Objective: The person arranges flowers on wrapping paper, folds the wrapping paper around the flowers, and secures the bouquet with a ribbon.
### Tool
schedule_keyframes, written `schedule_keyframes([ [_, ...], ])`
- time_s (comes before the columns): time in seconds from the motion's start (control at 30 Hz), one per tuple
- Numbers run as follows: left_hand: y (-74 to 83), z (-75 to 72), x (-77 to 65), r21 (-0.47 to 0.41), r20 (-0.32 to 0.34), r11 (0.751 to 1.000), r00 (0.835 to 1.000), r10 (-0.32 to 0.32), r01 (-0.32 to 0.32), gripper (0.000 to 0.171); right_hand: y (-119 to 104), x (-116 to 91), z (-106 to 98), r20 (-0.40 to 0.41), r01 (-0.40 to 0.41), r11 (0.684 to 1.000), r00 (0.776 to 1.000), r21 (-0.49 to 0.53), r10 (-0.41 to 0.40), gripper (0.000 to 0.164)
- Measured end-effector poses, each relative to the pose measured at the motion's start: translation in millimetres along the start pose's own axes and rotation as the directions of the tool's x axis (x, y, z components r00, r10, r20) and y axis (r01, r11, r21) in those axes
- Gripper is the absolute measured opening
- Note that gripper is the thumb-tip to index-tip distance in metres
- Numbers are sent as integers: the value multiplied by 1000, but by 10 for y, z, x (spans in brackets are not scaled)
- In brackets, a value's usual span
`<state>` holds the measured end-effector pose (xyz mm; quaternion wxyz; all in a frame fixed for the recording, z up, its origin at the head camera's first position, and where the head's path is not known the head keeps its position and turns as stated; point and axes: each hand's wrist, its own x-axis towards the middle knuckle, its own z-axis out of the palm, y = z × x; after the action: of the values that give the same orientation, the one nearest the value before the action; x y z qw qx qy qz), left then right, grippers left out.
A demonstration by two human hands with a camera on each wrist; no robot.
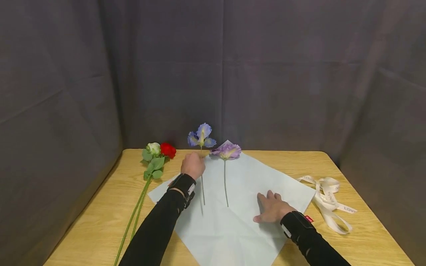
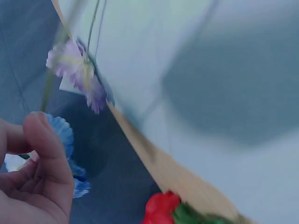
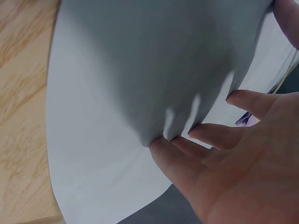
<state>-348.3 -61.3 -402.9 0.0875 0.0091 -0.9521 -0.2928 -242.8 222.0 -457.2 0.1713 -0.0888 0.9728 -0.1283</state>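
Note:
My left hand [image 1: 193, 165] pinches the thin stem of a blue iris [image 1: 203, 133] just below its bloom, above the far left side of a pale wrapping sheet [image 1: 259, 173]. In the left wrist view, the blue petals [image 2: 63, 133] show behind the thumb and curled fingers. On the sheet lies a purple flower [image 1: 227, 151], its bloom near the far corner and its stem pointing toward me. With fingers spread, my right hand [image 1: 272, 207] rests its fingertips on the right part of the sheet; the right wrist view shows those fingertips [image 3: 161, 143] touching the paper.
A white rose [image 1: 154, 148] and a red rose [image 1: 168, 150] with long green stems lie at the left of the wooden table [image 1: 96, 221]. Loosely looped printed ribbon [image 1: 327, 199] lies to the right. Dark cloth [image 1: 266, 74] hangs behind and at both sides.

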Motion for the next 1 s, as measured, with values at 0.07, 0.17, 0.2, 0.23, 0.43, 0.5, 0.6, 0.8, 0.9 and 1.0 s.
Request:
schedule_keyframes([
  [0.07, 46, 74, -2, -6, 0, 1000, 1000, 6, -6, 23, -4, -2, -1, -4, 1, 1000, 1000, -1, -1, 91],
  [0.17, 85, 184, -2, 2, 1, 1000, 1000, 25, -25, 21, -5, -8, 3, -3, -3, 1000, 1000, 18, 3, 91],
  [0.2, 92, 223, -3, 4, -1, 999, 999, 33, -33, 21, -6, -10, 5, -2, -6, 1000, 1000, 28, 6, 91],
  [0.23, 95, 263, -4, 7, -1, 999, 999, 41, -41, 20, -5, -11, 10, -1, -10, 999, 1000, 32, 10, 91],
  [0.43, 123, 505, 2, -28, -1, 999, 999, 41, -41, 20, 13, 10, 24, -2, -21, 999, 1000, 34, 21, 91],
  [0.5, 136, 586, 12, -52, -2, 998, 999, 35, -35, 22, 22, 19, 31, -11, -22, 999, 1000, 24, 22, 91],
  [0.6, 151, 700, 16, -77, 6, 996, 999, 39, -38, 22, 29, 21, 37, -17, -25, 1000, 1000, 15, 26, 90],
  [0.8, 132, 865, -16, -98, 25, 995, 999, 21, -18, 17, 8, 8, 54, -10, -12, 1000, 1000, 13, 12, 90],
  [0.9, 100, 912, -20, -107, 46, 994, 999, 8, -3, 14, 6, 4, 54, -10, -17, 1000, 1000, 12, 17, 90],
  [1.0, 71, 941, -18, -122, 75, 992, 997, 4, 5, 19, 17, 1, 43, -9, -25, 1000, 1000, 12, 25, 90],
])
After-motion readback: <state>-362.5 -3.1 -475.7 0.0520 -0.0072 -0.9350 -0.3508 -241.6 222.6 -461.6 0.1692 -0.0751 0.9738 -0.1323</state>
